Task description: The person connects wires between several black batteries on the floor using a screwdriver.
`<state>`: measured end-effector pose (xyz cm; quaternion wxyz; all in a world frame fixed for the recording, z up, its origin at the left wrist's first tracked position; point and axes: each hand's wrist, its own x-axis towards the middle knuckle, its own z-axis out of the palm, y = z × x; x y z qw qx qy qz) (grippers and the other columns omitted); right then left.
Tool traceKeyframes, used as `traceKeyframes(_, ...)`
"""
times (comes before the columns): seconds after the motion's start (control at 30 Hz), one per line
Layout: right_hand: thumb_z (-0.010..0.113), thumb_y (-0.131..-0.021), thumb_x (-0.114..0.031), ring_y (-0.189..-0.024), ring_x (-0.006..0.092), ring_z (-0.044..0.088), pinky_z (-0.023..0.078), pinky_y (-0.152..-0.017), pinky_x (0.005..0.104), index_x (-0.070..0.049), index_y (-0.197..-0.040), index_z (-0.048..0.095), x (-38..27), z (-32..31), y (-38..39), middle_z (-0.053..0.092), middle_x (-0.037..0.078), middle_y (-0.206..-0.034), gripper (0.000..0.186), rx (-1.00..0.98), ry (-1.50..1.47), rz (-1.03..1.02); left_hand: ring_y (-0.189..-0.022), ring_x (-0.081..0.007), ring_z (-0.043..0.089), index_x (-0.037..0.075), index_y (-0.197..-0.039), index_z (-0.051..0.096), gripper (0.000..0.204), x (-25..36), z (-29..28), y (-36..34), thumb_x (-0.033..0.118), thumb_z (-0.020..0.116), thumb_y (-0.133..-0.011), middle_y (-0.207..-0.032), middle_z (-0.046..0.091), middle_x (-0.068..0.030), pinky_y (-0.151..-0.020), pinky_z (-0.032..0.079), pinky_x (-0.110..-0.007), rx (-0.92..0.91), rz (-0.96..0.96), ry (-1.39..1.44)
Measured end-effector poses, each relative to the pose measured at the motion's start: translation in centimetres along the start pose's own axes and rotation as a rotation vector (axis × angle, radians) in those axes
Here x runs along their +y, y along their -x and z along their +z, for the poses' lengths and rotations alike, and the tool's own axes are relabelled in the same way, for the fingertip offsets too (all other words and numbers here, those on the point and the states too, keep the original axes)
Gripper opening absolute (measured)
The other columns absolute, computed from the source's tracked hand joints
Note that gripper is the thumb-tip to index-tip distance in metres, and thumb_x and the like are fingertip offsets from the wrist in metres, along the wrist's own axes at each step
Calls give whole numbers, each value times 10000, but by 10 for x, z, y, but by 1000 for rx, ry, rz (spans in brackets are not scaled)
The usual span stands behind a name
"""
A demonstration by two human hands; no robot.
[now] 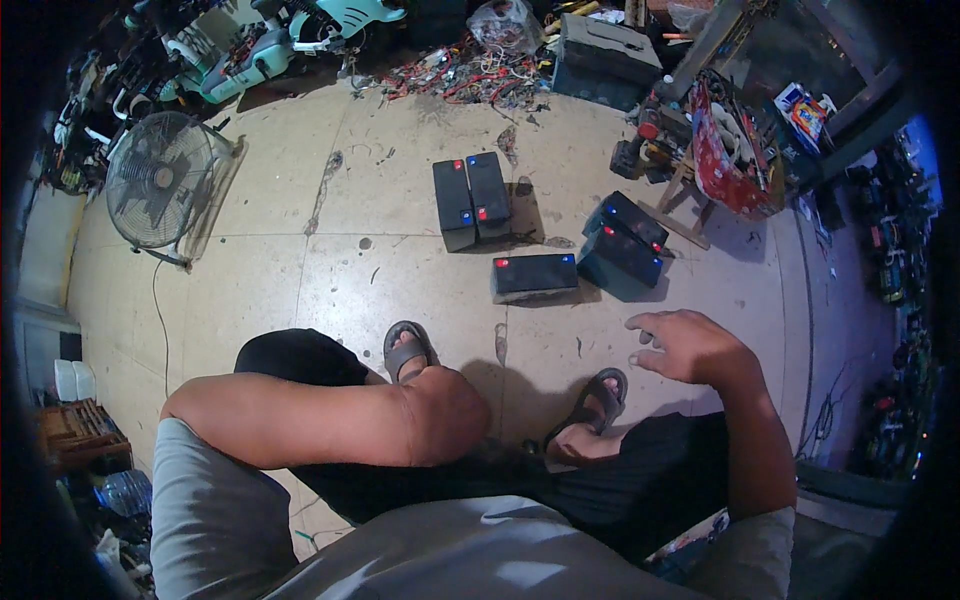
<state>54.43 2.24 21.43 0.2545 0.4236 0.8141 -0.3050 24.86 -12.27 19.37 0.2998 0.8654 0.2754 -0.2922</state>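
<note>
My right hand (685,345) is held over the floor at the right with its fingers apart and nothing in them. Closest to it is a pair of black batteries (622,262) with red and blue terminals, standing at an angle against each other. A single black battery (535,278) stands to their left, its long side toward me. Farther off, two more upright batteries (470,200) stand side by side. My left forearm lies across my lap, and my left hand (450,415) is bent downward near my knee; its fingers are hidden.
A floor fan (160,180) stands at the left, its cable trailing toward me. Tangled wires (450,75) lie at the back beside a dark toolbox (605,60). A red container of tools (735,150) sits on a wooden stand at the right. My sandalled feet (408,350) rest on the floor.
</note>
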Motion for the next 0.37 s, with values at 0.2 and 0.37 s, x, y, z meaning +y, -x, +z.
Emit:
traceKeyframes(0.2,671,-939,-315,-1227,426,622,462,-1081,472,-8,-1398,582,0,0,-1,661,275,-1312,559,6,4,11,-887,-458,733,-42,-1024,786,251,2,-4,2,119,627,-914,-1004,754,-282,-739,500,-756,-17,-8,-36)
traceKeyframes(0.37,671,-938,-324,-1249,421,611,456,-1087,476,-28,-1408,581,-8,-5,-1,644,284,-1337,563,-36,-11,55,-936,-481,727,-42,-1081,778,271,4,-7,2,123,628,-928,-1041,749,-288,-768,499,-772,-71,-18,-71)
